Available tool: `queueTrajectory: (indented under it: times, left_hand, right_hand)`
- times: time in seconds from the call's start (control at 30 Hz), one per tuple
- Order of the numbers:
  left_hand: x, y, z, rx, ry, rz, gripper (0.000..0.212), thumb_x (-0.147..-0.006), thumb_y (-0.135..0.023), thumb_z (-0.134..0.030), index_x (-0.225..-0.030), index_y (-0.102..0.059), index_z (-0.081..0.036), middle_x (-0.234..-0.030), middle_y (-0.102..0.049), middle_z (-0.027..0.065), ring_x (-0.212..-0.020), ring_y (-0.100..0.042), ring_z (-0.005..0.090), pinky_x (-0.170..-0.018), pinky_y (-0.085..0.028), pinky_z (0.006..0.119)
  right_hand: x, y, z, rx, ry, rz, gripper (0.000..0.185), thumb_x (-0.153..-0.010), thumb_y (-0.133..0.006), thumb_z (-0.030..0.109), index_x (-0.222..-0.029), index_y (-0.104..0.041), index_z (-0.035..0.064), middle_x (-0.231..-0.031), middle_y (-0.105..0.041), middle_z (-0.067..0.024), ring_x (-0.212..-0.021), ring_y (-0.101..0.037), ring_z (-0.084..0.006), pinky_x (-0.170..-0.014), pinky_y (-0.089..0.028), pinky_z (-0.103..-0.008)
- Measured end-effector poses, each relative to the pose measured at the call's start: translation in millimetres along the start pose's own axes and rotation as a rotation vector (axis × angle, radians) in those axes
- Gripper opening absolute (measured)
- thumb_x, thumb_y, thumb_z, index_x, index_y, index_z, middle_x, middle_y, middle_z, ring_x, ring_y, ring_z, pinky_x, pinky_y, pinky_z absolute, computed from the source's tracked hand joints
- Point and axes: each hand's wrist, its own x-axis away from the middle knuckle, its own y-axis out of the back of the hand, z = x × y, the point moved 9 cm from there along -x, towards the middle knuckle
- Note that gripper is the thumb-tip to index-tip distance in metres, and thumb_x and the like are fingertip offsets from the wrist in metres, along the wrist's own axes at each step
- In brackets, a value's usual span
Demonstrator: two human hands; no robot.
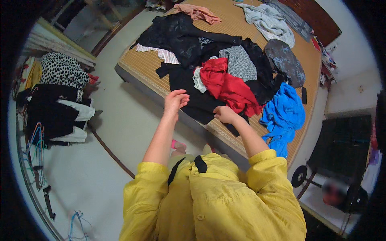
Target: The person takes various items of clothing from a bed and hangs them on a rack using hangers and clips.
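A black garment (188, 87) lies spread at the near edge of the bed, one sleeve towards each side. My left hand (175, 101) is over its left part, fingers apart and slightly curled, holding nothing that shows. Above the garment's near right part is my right hand (223, 114), thumb and fingers drawn together; whether cloth is pinched between them cannot be told. A crumpled red garment (223, 84) rests on the black one, beside a grey patterned cloth (241, 63). Behind them lies a black jacket (178, 39). To the right is a bright blue cloth (285, 111).
The bed has a tan slatted mat (141, 67). Further back lie a pink cloth (200, 13), a pale garment (268, 22) and a dark patterned pillow (285, 61). Clothes hang at the left beside hangers (37, 150). A barbell (301, 176) stands at the lower right.
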Motion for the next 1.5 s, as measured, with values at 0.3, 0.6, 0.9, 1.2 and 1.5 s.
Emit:
queueTrajectory:
  times: [0.3,0.6,0.9,1.2,1.5]
  left_hand:
    - [1,-13,0,-0.023,0.002,-0.098,0.021,-0.082,-0.049,-0.002,-0.102,-0.055,-0.001,-0.083,-0.063,0.0094,-0.070,-0.061,0.0127,-0.061,-0.051,0.023]
    - [-67,12,17,0.080,0.130,-0.180,0.023,-0.080,-0.047,-0.001,-0.101,-0.055,-0.002,-0.082,-0.063,0.0105,-0.066,-0.060,0.0144,-0.057,-0.050,0.023]
    - [-231,-7,79,0.486,0.380,-0.121,0.038,-0.084,-0.046,-0.007,-0.121,-0.041,0.000,-0.111,-0.054,0.0180,-0.093,-0.058,0.0295,-0.076,-0.051,0.035]
    - [-341,-25,122,1.316,0.551,-0.339,0.041,-0.084,-0.055,-0.015,-0.117,-0.036,0.001,-0.108,-0.048,0.0199,-0.096,-0.055,0.0331,-0.080,-0.050,0.043]
    - [-331,-1,136,0.478,0.699,-0.418,0.037,-0.077,-0.067,-0.026,-0.106,-0.052,-0.009,-0.108,-0.051,0.0112,-0.086,-0.054,0.0265,-0.073,-0.049,0.038]
  right_hand:
    - [-3,29,-40,-0.064,-0.014,-0.035,0.025,-0.079,-0.061,0.013,-0.101,-0.060,0.0007,-0.092,-0.065,-0.0147,-0.088,-0.062,-0.0250,-0.078,-0.049,-0.0338]
    - [-51,18,-12,-0.168,0.007,0.088,0.027,-0.081,-0.060,0.011,-0.105,-0.057,-0.0010,-0.092,-0.064,-0.0143,-0.088,-0.062,-0.0220,-0.078,-0.048,-0.0312]
    - [-101,72,-8,-0.501,-0.082,-0.009,0.023,-0.084,-0.057,0.011,-0.104,-0.057,-0.0011,-0.093,-0.063,-0.0118,-0.087,-0.060,-0.0193,-0.078,-0.046,-0.0297]
    - [-120,94,-10,-0.961,-0.287,-0.024,0.021,-0.091,-0.049,0.010,-0.108,-0.054,-0.0008,-0.091,-0.060,-0.0039,-0.085,-0.055,-0.0105,-0.076,-0.044,-0.0232]
    - [-162,98,-17,-1.028,-0.346,-0.045,0.019,-0.091,-0.048,0.009,-0.106,-0.055,0.0001,-0.089,-0.060,-0.0033,-0.082,-0.057,-0.0112,-0.072,-0.046,-0.0245]
